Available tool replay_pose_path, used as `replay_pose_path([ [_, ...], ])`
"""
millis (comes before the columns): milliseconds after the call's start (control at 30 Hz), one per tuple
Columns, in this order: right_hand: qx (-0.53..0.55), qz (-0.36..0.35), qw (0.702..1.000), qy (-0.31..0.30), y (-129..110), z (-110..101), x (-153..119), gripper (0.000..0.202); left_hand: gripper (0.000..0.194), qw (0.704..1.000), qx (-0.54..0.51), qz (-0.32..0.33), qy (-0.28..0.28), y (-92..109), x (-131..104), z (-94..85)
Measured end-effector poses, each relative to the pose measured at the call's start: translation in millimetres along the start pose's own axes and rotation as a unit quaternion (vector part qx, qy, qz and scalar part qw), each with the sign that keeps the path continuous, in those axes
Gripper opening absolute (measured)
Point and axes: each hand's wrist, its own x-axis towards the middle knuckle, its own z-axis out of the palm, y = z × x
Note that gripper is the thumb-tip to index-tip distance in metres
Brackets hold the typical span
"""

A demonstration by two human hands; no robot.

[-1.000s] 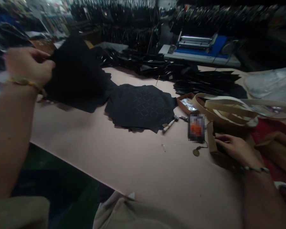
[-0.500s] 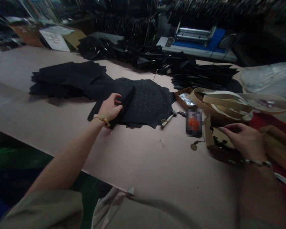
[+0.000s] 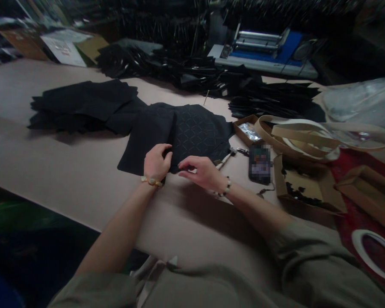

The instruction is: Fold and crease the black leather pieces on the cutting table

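Observation:
My left hand (image 3: 157,162) curls round the right edge of a plain black fabric panel (image 3: 139,143), which is partly lifted. Beneath and beside it lies a pile of black panels, the top one a patterned panel (image 3: 197,128) with a diamond grid of dashed lines. Over the pile's front edge my right hand (image 3: 202,171) is close to the left one, its thumb and fingertips drawn together. Whatever sits in that pinch is too small to make out. A small hammer (image 3: 225,159) lies just behind the right hand, partly covered.
Right of the hands are a phone (image 3: 259,164), an open cardboard box (image 3: 308,184) with small black pieces, rolled beige strips (image 3: 285,141) and a white tape roll (image 3: 377,252). More black panels (image 3: 83,105) lie left; dark stacks (image 3: 179,70) line the back.
My right hand has left the small cardboard box and moved left to the black panels. My left hand has moved slightly right and nearer, and the plain panel has swung round with it.

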Motion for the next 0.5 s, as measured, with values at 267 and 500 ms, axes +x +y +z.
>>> replay_pose_path([
  [267,0.145,0.085,0.984,0.064,33,34,34,0.023,0.021,0.999,-0.047,-0.011,0.004,-8,-13,-1.6],
  [500,0.142,0.063,0.983,0.095,40,28,33,0.023,0.026,0.999,-0.039,-0.023,-0.018,9,-16,5.6],
])
